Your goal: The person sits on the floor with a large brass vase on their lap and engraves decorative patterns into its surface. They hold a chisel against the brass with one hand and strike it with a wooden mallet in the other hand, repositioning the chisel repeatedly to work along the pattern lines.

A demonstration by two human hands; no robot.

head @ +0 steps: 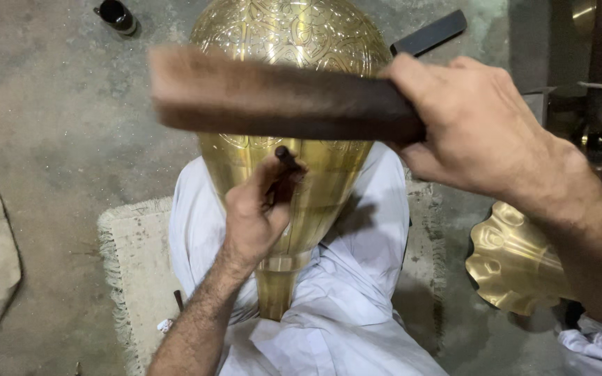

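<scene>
The brass vessel (290,104) lies across the person's lap with its long axis running away from the body: the narrow neck points back toward the waist, wedged between the white-clothed legs, and the wide engraved belly swells toward the far side, over the concrete floor (57,125). Both hands work above it on that axis.

The left hand (256,212) is the nearer one to the brass. Its fingers are curled tight round a short dark punch (287,159), whose tip seems to rest on the plain band just below the engraved part; whether it truly touches is hard to tell, since the fingers cover the lower end.

The right hand (472,125) is held higher and to the right, closed in a fist round one end of a flat wooden mallet (273,97). The mallet's long axis crosses the vessel's at about a right angle, and it hangs above the punch head, apart from it. It is blurred, so its edges and exact height cannot be made out.

The mallet hides a strip of the engraving, and the vessel's far end is cut off by the top of the view. The neck's tip is buried in cloth. A fringed mat (134,257) lies under the legs. A fluted brass piece (513,261) lies at the right, partly behind the right forearm, and a dark flat bar (430,33) and a small dark cylinder (116,15) lie on the floor at the far side.
</scene>
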